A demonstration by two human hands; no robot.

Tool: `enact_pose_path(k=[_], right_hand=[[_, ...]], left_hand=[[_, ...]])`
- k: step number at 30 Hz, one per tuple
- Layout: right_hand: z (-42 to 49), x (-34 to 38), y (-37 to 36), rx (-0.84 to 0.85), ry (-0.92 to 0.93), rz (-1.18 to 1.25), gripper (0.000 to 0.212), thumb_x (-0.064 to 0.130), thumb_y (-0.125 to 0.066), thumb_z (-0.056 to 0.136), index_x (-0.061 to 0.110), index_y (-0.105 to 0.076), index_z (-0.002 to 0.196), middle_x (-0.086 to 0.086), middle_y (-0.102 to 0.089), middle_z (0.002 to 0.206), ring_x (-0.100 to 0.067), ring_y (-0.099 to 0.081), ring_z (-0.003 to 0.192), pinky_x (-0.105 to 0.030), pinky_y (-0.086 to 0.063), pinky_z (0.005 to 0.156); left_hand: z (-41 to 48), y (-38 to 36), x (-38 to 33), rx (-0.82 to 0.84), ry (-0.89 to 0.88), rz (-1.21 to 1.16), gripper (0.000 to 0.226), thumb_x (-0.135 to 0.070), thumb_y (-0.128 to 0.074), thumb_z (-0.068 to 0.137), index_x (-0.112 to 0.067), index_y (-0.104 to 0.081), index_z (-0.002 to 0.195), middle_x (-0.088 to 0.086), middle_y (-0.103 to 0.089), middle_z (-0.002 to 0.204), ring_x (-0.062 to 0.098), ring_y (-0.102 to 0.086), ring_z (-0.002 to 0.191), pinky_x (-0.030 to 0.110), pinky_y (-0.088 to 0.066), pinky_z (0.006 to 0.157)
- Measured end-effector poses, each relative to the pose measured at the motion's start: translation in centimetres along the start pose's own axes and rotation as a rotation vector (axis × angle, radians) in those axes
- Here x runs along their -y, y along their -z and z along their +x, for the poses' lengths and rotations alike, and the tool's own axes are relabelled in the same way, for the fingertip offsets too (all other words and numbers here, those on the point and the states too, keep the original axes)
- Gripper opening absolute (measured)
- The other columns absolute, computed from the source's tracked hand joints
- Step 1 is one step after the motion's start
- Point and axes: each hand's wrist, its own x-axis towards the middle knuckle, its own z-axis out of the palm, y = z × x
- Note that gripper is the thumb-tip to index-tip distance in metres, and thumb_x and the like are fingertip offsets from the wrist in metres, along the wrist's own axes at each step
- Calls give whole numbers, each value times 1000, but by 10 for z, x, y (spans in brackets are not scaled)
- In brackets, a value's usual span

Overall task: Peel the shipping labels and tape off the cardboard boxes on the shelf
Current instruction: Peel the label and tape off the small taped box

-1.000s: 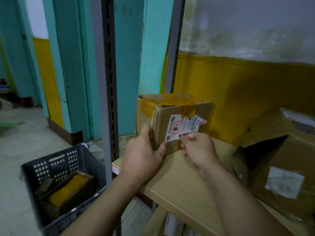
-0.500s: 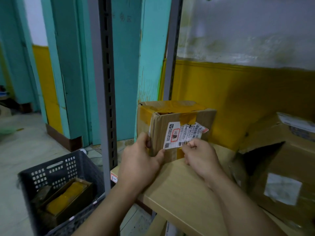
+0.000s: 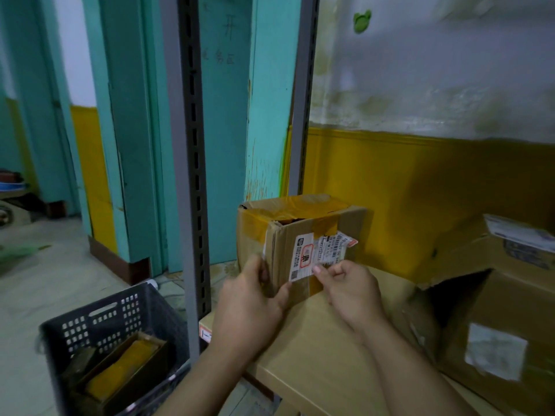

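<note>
Both hands are at the small cardboard box point(image 3: 303, 235), which stands at the far left of the shelf board point(image 3: 324, 355), just right of the grey upright post point(image 3: 192, 175). The left hand point(image 3: 252, 298) grips the box's near left corner, thumb on the front face and fingers curled round the side. The right hand point(image 3: 350, 291) pinches the lower edge of the white shipping label point(image 3: 318, 253) between thumb and forefinger, its other fingers curled in. The label sits on the front face of the box, and its right end looks creased and lifted. Yellow-brown tape point(image 3: 288, 205) runs over the top of the box and down its front and left side. A larger, torn cardboard box point(image 3: 495, 310) lies to the right on the same shelf, with a pale label patch on its near face. On the floor to the left stands a dark plastic crate point(image 3: 111, 319) with boxes inside.
</note>
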Motion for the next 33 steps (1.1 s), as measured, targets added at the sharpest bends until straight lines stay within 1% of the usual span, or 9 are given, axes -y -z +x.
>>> enact_pose_path(k=[4, 7, 14, 18, 21, 24, 27, 30, 33], right_hand=[[4, -2, 0, 28, -32, -28, 23, 24, -67, 90, 12, -63, 71, -6, -65, 66, -16, -56, 62, -26, -42, 55], [3, -3, 0, 39, -62, -32, 20, 18, -65, 88, 4, -64, 74, -13, -66, 73, -20, -55, 64, -31, -46, 60], [-1, 4, 1, 10, -110, 100, 39, 46, -64, 89, 10, -66, 74, -7, -68, 68, -18, -59, 62, -29, -47, 60], [0, 4, -3, 29, -92, 53, 25, 33, -67, 90, 17, -66, 71, -1, -67, 67, -19, -63, 68, -33, -52, 70], [1, 4, -5, 61, -106, 71, 23, 29, -66, 91, 18, -68, 71, 2, -69, 70, -17, -63, 69, -39, -56, 77], [3, 5, -3, 93, -111, 78, 24, 26, -63, 93, 17, -66, 72, 0, -67, 70, -17, -62, 69, -37, -53, 75], [4, 2, -2, 105, -82, 61, 22, 24, -62, 94, 15, -63, 74, -6, -67, 73, -22, -63, 72, -39, -53, 73], [4, 0, -2, 107, -65, 33, 19, 24, -61, 94, 13, -63, 78, -7, -67, 76, -22, -61, 73, -33, -49, 67], [6, -1, -5, 98, -54, 12, 19, 24, -59, 94, 15, -61, 77, -4, -65, 75, -21, -58, 71, -30, -43, 62]], left_hand=[[0, 0, -2, -9, 16, 8, 33, -45, -74, 81, -28, -48, 92, -13, -63, 88, 12, -63, 81, 37, -58, 69], [0, 1, -2, -39, 24, 3, 34, -42, -75, 80, -24, -46, 86, -11, -61, 80, 13, -61, 75, 37, -54, 64], [-1, 1, -4, -31, 11, 24, 34, -42, -75, 80, -25, -49, 90, -11, -62, 83, 10, -62, 74, 38, -57, 64], [-1, 2, -5, -18, 22, 20, 35, -41, -75, 81, -25, -45, 86, -11, -62, 83, 12, -62, 75, 37, -57, 63], [-2, 2, -6, -20, 22, 22, 37, -40, -76, 81, -26, -42, 82, -10, -60, 78, 9, -59, 71, 34, -54, 60], [-2, 2, -5, -13, 33, 13, 38, -41, -77, 79, -28, -42, 81, -11, -62, 83, 7, -60, 73, 33, -56, 62], [0, 6, -4, 4, 82, -23, 41, -42, -80, 75, -26, -43, 81, -7, -64, 85, 12, -63, 76, 40, -58, 64], [2, 18, -11, 49, 119, -14, 53, -50, -82, 68, -27, -44, 97, -12, -58, 99, 9, -61, 87, 34, -58, 73], [7, 30, -28, -87, -49, 113, 94, -58, -82, 62, -28, -32, 136, -7, -35, 131, 18, -52, 116, 40, -53, 95]])
